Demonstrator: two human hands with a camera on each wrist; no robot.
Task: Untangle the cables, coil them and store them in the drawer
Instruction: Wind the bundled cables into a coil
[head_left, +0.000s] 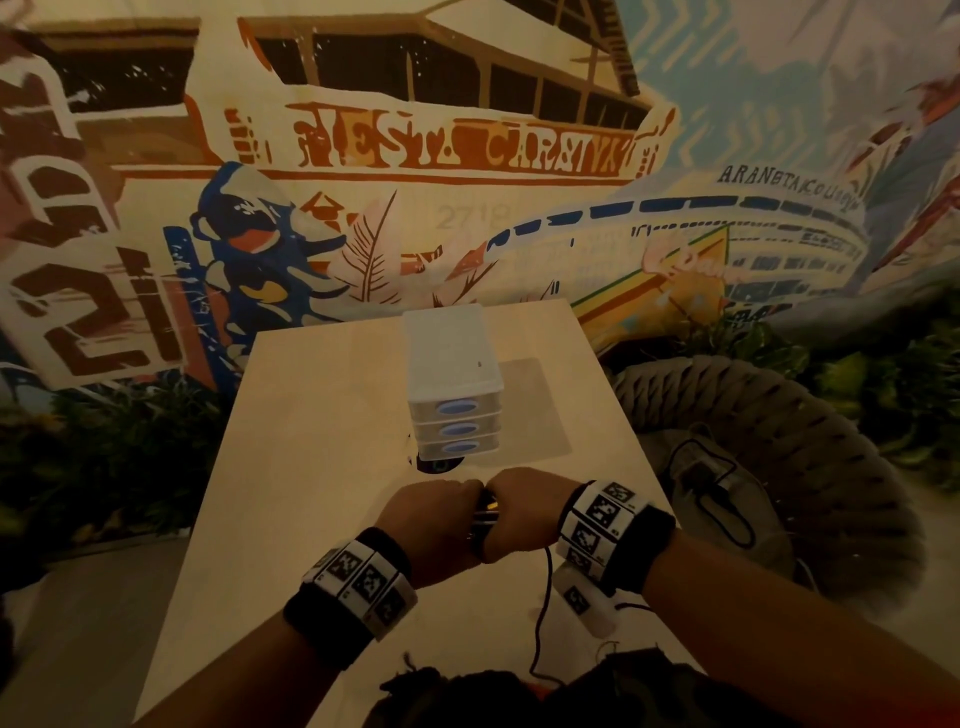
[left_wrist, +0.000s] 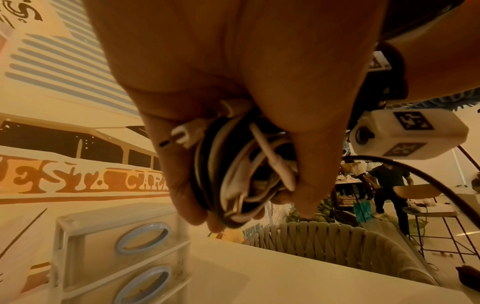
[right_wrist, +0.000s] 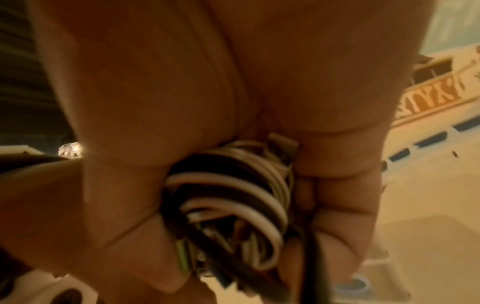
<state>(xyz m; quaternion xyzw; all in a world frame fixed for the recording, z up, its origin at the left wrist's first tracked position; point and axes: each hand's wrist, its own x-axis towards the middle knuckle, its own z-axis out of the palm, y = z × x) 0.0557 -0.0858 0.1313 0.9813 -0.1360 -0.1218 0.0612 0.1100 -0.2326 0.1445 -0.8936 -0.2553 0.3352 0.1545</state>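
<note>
— Several black and white cables (left_wrist: 241, 174) sit bunched between both fists above the tabletop (head_left: 322, 415)?
— Yes; left hand (head_left: 436, 525) and right hand (head_left: 524, 512) both clutch them. Light, springy, likely to uncoil, so grip across the loops. Closed drawer unit (head_left: 457, 395) stands just beyond.
</note>
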